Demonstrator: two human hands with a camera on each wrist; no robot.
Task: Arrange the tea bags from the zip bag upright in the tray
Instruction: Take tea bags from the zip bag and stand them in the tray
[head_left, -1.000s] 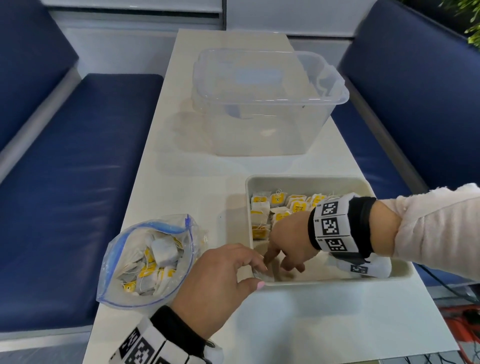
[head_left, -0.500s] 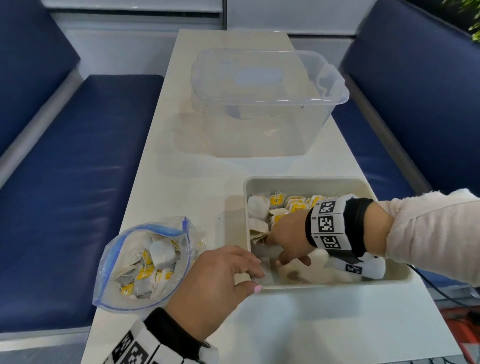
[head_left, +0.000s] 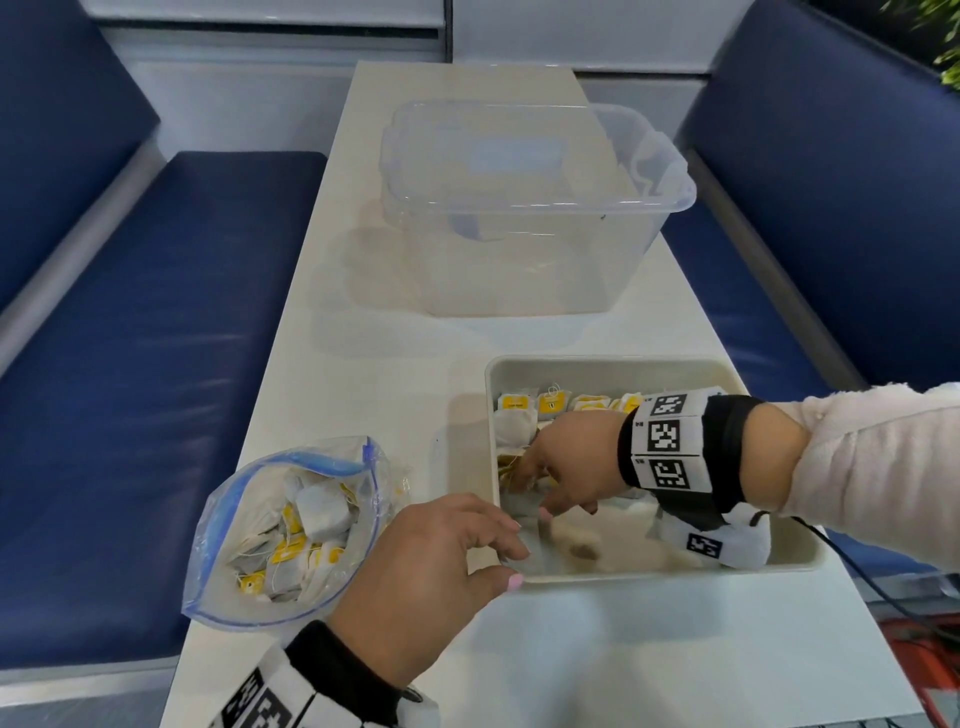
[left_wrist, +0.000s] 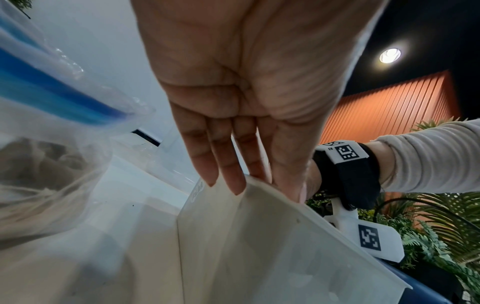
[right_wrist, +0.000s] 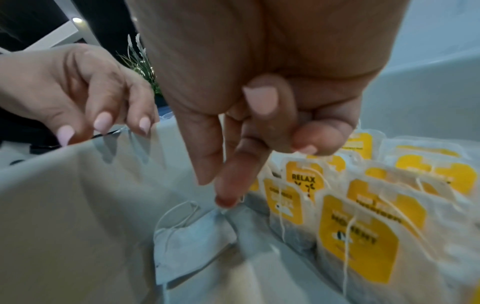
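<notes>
A shallow grey tray (head_left: 613, 359) lies on the white table, with several yellow-tagged tea bags (head_left: 550, 402) standing in rows at its far side. My right hand (head_left: 530, 493) is inside it by the left wall. In the right wrist view its index and middle fingertips (right_wrist: 221, 191) meet the top corner of a pale tea bag (right_wrist: 192, 246) leaning near the wall, with a thread running up between them. The upright bags (right_wrist: 358, 236) stand just beside. My left hand (head_left: 511, 558) rests its fingers on the tray's near-left rim (left_wrist: 285, 246). The open zip bag (head_left: 280, 525) of tea bags lies to the left.
A large clear plastic tub (head_left: 519, 208) stands at the far end of the table. Blue benches run along the left (head_left: 130, 364) and the right (head_left: 831, 208). A black cable (head_left: 857, 571) trails off the table's right edge.
My right hand has moved from the tray's near-left corner a little farther along the left wall, toward the standing bags. The left hand has stayed on the rim.
</notes>
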